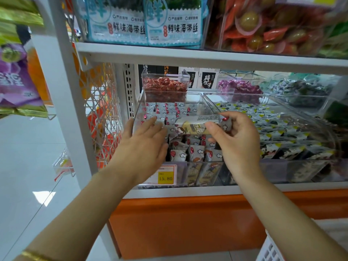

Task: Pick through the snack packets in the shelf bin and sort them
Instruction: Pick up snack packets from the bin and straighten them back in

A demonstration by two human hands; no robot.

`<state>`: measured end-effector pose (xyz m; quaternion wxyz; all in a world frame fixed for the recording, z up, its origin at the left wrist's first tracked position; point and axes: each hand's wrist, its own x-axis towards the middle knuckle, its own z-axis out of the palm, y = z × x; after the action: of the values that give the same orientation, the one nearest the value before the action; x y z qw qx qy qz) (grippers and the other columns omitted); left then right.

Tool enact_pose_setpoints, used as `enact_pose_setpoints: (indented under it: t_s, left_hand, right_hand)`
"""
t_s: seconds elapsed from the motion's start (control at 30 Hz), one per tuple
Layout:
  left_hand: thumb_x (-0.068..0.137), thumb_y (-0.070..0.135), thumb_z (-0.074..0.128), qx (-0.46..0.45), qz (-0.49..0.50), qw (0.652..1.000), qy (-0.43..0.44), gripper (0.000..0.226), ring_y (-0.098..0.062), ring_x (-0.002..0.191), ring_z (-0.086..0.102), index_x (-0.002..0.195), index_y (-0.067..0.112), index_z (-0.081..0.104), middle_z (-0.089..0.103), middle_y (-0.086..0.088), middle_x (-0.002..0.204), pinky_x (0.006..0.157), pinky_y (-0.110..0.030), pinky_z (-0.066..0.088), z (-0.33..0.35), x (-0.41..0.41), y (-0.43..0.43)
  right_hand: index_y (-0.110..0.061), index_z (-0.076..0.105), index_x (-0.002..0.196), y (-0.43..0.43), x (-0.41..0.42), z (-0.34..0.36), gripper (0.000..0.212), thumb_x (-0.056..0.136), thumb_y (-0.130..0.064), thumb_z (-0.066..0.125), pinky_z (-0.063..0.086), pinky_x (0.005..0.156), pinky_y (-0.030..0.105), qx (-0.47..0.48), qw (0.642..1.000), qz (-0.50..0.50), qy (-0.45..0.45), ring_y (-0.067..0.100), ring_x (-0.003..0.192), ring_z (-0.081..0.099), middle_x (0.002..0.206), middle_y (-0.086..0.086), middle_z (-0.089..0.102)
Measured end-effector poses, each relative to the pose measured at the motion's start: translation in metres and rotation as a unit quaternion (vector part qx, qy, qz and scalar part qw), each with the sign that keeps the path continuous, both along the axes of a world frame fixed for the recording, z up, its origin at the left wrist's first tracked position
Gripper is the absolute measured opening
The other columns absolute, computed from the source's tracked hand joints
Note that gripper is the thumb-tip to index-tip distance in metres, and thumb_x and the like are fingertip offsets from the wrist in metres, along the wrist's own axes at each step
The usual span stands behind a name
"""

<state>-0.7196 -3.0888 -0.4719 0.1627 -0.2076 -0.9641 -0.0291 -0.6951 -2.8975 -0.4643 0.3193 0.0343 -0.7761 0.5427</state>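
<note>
The fingers (pixel 228 117) and thumb of the right hand (pixel 239 142) pinch a tan packet (pixel 195 127), its print too blurred to read, just above the clear bin (pixel 138 112). The left hand (pixel 143 146) lies with straight, close fingers on white cloud-printed packets (pixel 195 153) inside. A yellow price tag (pixel 165 178) reads 15.80. Packs (pixel 175 27) on the shelf above read 鲜味海带丝.

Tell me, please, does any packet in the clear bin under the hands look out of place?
Yes. The beige packet pinched by the right hand differs from the white-and-red packets that fill the clear bin. Similar beige packets show behind its front wall, so two kinds seem mixed.
</note>
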Motion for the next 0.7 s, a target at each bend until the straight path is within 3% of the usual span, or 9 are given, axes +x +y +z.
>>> enact_pose_setpoints:
  t_s: [0.13,0.23,0.37,0.47,0.53,0.6,0.7]
  left_hand:
    - [0.086,0.046,-0.009,-0.128,0.035,0.991,0.007,0.071,-0.013,0.145,-0.002,0.149,0.021,0.013,0.015,0.003,0.157,0.112,-0.059,-0.007,-0.003,-0.005,0.006]
    - [0.080,0.045,-0.017,-0.175,0.033,0.984,0.007,0.079,-0.011,0.145,0.000,0.149,0.022,0.013,0.019,0.004,0.156,0.110,-0.062,-0.004,-0.005,-0.006,0.006]
    - [0.088,0.046,-0.008,-0.131,0.026,0.991,-0.009,0.071,-0.008,0.144,0.006,0.146,0.025,0.027,0.027,0.009,0.153,0.111,-0.061,-0.008,-0.003,0.000,0.004]
    - [0.089,0.048,-0.004,-0.089,0.018,0.996,-0.019,0.069,-0.008,0.144,0.007,0.144,0.027,0.031,0.030,0.010,0.151,0.112,-0.059,-0.007,-0.006,0.011,-0.002]
    - [0.091,0.047,0.001,-0.069,0.010,0.997,-0.026,0.064,-0.008,0.144,0.007,0.143,0.027,0.033,0.032,0.011,0.149,0.113,-0.057,-0.006,-0.006,0.014,-0.006]
    - [0.094,0.044,0.007,-0.051,0.001,0.998,-0.034,0.057,-0.007,0.143,0.008,0.141,0.028,0.036,0.034,0.011,0.146,0.113,-0.056,-0.005,-0.004,0.016,-0.009]
    - [0.095,0.043,0.011,-0.044,-0.003,0.998,-0.034,0.053,-0.007,0.141,0.011,0.138,0.029,0.039,0.037,0.012,0.142,0.113,-0.055,-0.003,-0.004,0.019,-0.012]
  right_hand:
    - [-0.024,0.052,0.104,-0.002,-0.002,-0.003,0.041,0.071,-0.045,0.064,0.052,0.081,0.050,-0.006,1.000,-0.003,-0.006,0.031,0.092,0.063,0.100,0.009,0.062]
    - [-0.024,0.052,0.105,-0.003,-0.005,-0.005,0.039,0.073,-0.044,0.065,0.050,0.085,0.049,-0.007,1.000,0.002,-0.012,0.032,0.096,0.062,0.105,0.009,0.062]
    - [-0.024,0.051,0.107,-0.005,-0.007,-0.005,0.043,0.072,-0.048,0.061,0.050,0.085,0.047,0.006,1.000,0.005,-0.016,0.029,0.096,0.063,0.107,0.007,0.063]
    - [-0.020,0.052,0.108,-0.008,-0.013,-0.003,0.034,0.080,-0.035,0.066,0.051,0.083,0.043,0.024,1.000,0.015,-0.013,0.025,0.093,0.062,0.101,0.006,0.062]
    - [-0.018,0.055,0.106,-0.013,-0.020,0.001,0.030,0.082,-0.029,0.068,0.051,0.080,0.031,0.066,0.998,0.013,-0.004,0.016,0.085,0.059,0.092,0.000,0.059]
    - [-0.019,0.056,0.102,-0.021,-0.029,0.007,0.027,0.081,-0.027,0.071,0.042,0.070,0.010,0.121,0.992,0.016,0.012,0.003,0.078,0.053,0.086,-0.013,0.054]
    - [-0.013,0.060,0.106,-0.034,-0.048,0.015,0.034,0.078,-0.029,0.074,0.031,0.063,0.013,0.236,0.971,0.036,0.000,0.004,0.081,0.046,0.092,-0.009,0.053]
